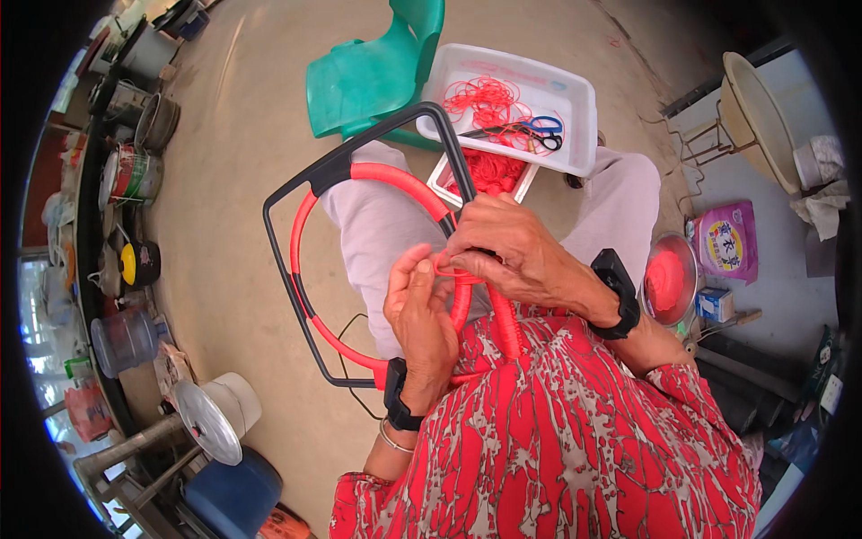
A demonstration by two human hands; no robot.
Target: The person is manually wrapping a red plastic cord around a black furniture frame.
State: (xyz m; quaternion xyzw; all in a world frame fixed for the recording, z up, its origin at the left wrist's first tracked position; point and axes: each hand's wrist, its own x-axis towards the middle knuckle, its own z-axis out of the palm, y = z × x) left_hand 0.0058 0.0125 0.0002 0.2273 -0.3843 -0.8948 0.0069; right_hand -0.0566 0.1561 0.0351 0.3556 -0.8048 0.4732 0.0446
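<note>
A black frame (386,128) rests across my lap, with a ring (404,184) inside it wrapped mostly in red cord. Black stretches of the ring show between the wrapped parts. My left hand (420,319) is closed, its thumb and fingertips pinching thin red cord (444,267) near the ring's right side. Beside it, my right hand (512,251) curls over the frame and the same cord, fingers bent and close together. Some fingertips are hidden where the hands meet. Below the right hand, a thick red-wrapped length (505,328) runs toward my shirt.
Ahead stands a white tray (584,112) with tangled red cord (485,103) and scissors (545,132), above a smaller red-filled box (438,184). A green chair (359,90) adjoins it. Right are a metal bowl (690,280) and purple bag (725,242); pots (139,263) line the left.
</note>
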